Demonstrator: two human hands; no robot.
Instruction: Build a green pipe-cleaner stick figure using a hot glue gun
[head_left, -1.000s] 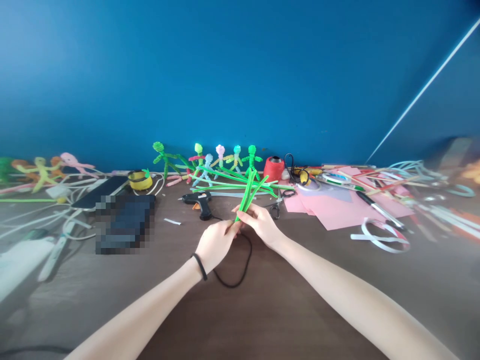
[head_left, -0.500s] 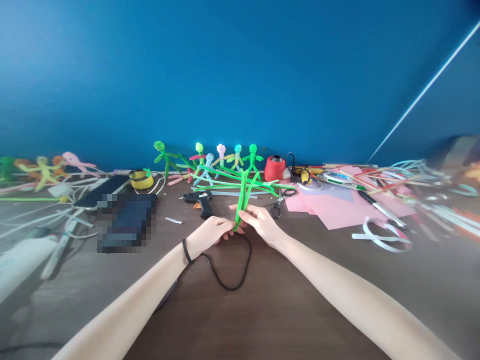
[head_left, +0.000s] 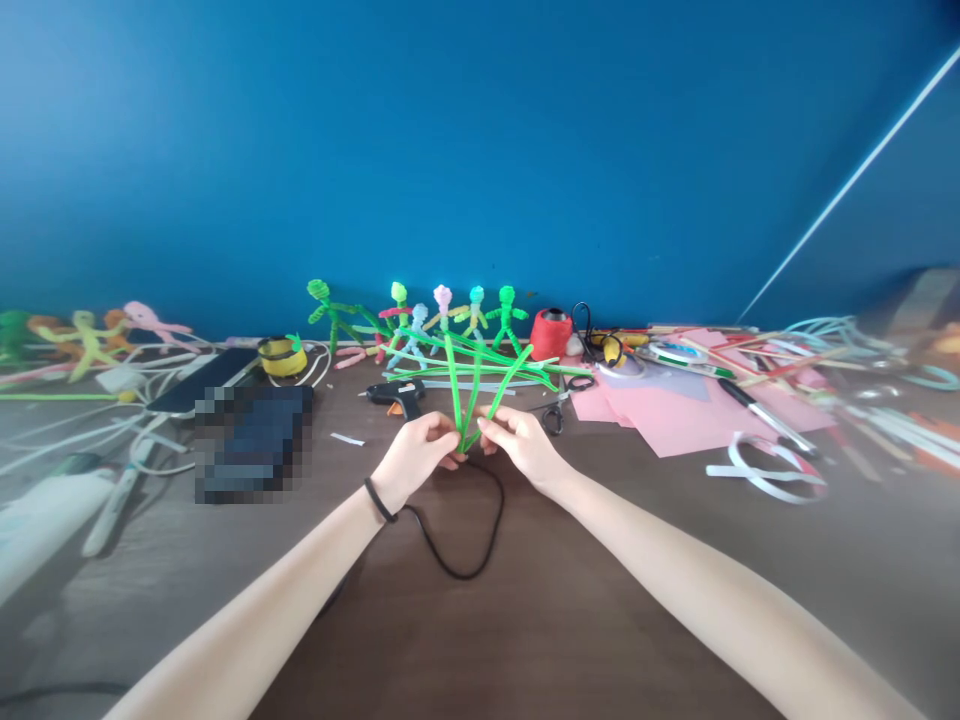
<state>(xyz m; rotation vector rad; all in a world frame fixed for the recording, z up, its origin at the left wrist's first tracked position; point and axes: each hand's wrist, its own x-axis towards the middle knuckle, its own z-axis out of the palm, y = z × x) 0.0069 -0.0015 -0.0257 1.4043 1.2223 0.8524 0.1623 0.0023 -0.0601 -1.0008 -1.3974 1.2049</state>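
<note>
Left fingers (head_left: 448, 441): pinching green stems (head_left: 454, 385) low
Right fingers (head_left: 493, 434): pinching them at right
Tops: fanned above fingers

And there's the broad blue wall (head_left: 480, 150), rising right behind the brown tabletop (head_left: 510, 620)! A pale diagonal line (head_left: 847, 185) cuts across the wall's right side.

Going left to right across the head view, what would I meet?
Yellow figure, pink figure, yellow roll, left hand, held green stems, right hand, pink paper.
</note>
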